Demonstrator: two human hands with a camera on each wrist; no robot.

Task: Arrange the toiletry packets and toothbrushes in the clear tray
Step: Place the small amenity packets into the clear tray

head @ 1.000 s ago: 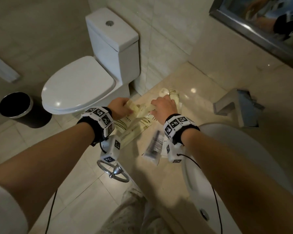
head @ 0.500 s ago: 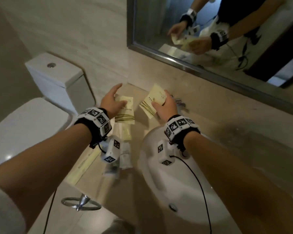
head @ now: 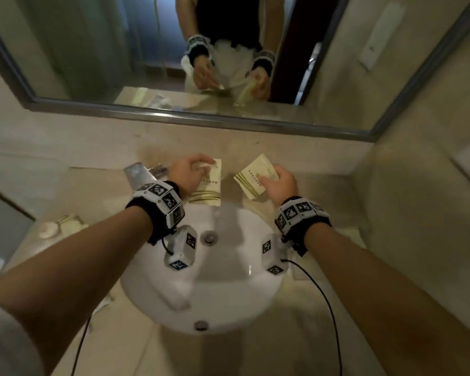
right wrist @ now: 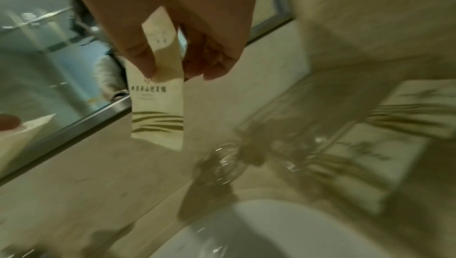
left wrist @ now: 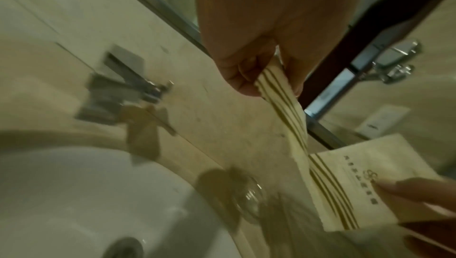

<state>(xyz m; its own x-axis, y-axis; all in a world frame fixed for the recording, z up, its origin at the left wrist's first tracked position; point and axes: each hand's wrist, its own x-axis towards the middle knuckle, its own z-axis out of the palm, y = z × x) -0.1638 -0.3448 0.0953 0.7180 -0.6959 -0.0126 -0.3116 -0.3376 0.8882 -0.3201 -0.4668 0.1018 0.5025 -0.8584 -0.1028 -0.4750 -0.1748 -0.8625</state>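
While the left hand (head: 186,173) pinches one flat cream packet (head: 210,185) by its top edge and the right hand (head: 278,183) pinches another packet (head: 253,176) between thumb and fingers, both hang over the back rim of the white sink (head: 201,289) in the middle of the frame. Each thin, bendy paper packet has dark stripes and should probably be kept flat and laid down gently. A tray, blurry, seems to sit at the right of the right wrist view with more packets.
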